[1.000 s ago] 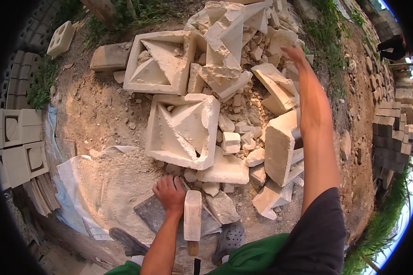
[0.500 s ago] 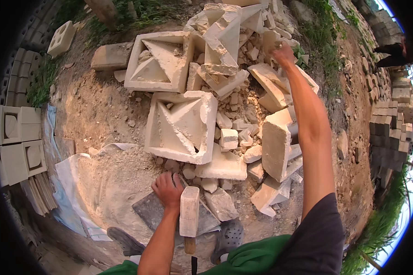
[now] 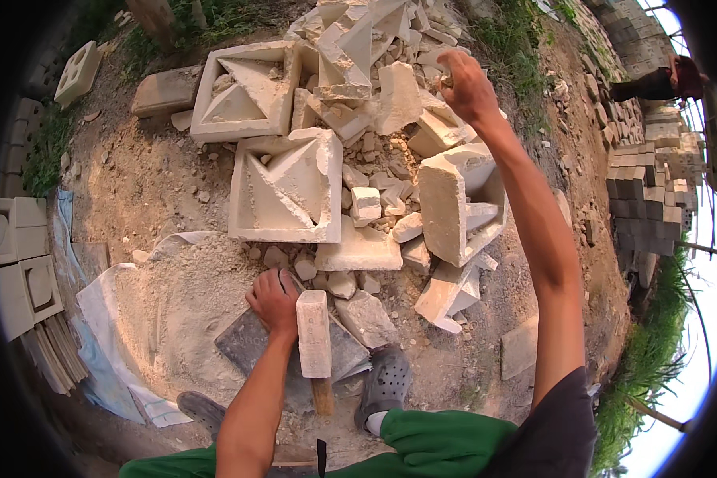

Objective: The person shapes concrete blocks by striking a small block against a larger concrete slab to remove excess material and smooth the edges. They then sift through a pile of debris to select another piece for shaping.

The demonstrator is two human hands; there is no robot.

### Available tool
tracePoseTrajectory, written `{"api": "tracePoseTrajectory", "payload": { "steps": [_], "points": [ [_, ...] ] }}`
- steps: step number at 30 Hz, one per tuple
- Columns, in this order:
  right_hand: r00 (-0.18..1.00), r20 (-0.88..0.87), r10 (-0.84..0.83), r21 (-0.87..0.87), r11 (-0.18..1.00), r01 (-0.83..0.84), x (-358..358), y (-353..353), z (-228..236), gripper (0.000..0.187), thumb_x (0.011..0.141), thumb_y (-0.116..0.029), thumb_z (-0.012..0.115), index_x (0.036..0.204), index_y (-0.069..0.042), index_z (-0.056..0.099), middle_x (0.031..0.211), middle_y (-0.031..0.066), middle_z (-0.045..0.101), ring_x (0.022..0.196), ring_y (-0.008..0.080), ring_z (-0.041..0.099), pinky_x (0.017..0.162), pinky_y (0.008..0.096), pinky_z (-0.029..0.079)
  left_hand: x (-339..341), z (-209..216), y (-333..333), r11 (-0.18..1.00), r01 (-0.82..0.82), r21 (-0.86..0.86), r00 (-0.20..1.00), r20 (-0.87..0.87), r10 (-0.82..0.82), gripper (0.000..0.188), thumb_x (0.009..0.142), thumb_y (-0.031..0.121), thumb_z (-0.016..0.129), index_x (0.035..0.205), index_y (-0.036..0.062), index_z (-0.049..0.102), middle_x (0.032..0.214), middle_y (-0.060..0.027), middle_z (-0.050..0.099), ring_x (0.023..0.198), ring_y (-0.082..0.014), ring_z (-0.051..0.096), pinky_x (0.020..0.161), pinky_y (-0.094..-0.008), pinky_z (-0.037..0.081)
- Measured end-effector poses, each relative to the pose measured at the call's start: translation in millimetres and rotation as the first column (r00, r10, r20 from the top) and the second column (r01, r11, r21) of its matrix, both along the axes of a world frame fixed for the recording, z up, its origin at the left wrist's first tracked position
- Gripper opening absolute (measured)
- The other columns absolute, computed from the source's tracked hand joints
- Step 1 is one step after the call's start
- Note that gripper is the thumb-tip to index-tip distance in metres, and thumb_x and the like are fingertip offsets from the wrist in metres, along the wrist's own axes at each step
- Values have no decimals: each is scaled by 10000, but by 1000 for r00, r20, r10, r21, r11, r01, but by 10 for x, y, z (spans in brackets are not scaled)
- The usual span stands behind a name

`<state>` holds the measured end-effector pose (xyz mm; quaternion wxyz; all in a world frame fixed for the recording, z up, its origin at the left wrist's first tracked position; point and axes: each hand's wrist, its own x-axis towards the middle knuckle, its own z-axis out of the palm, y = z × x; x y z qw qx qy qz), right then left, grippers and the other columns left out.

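Observation:
My right hand (image 3: 468, 86) hovers over the far right of a heap of broken pale blocks, its fingers bent and apart, with nothing visible in them. Just left of it, a rough flat block fragment (image 3: 399, 97) leans upright on the rubble. My left hand (image 3: 274, 301) rests, fingers spread, at the upper edge of a dark slab (image 3: 243, 344), close to small stones. Beside that hand is a mallet-like tool (image 3: 314, 334) with a pale dusty block head and a short wooden handle end. Two square blocks with angled inner ribs, a nearer one (image 3: 239, 187) and a farther one (image 3: 201, 127), lie left of the rubble.
A broken hollow block (image 3: 442, 209) stands on edge at the heap's right. Sandy powder (image 3: 175, 319) lies on a pale sheet (image 3: 107, 307) at left. Stacked blocks (image 3: 641, 199) rise at far right, with another person (image 3: 685, 77) beyond. My shoe (image 3: 388, 381) is near the slab.
My right hand has let go of the flat fragment, which now leans farther left and nearer on the heap. My left hand stays by the dark slab. The whole view has shifted slightly.

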<state>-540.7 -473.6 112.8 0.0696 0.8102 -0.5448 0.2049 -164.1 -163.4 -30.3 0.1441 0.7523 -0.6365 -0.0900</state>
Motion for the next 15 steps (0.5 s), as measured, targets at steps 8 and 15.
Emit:
{"api": "tracePoseTrajectory", "payload": {
  "steps": [8,15],
  "points": [
    [842,91,-532,703,633,324,226,265,-382,508,703,-170,678,1166,15,583,838,180,679,776,260,669,714,372,534,0,-4,13,1000,-7,-23,1000,-13,7,190,970,268,539,972,104,635,973,-43,635,987,-231,571,882,-408,369],
    [913,-342,-223,823,398,406,653,-1,-805,397,653,-216,621,939,53,675,949,224,694,742,294,624,734,354,550,14,-41,29,999,-34,-30,999,-30,33,188,958,260,558,1019,108,650,1001,-34,653,998,-223,583,883,-397,378]
  ]
}}
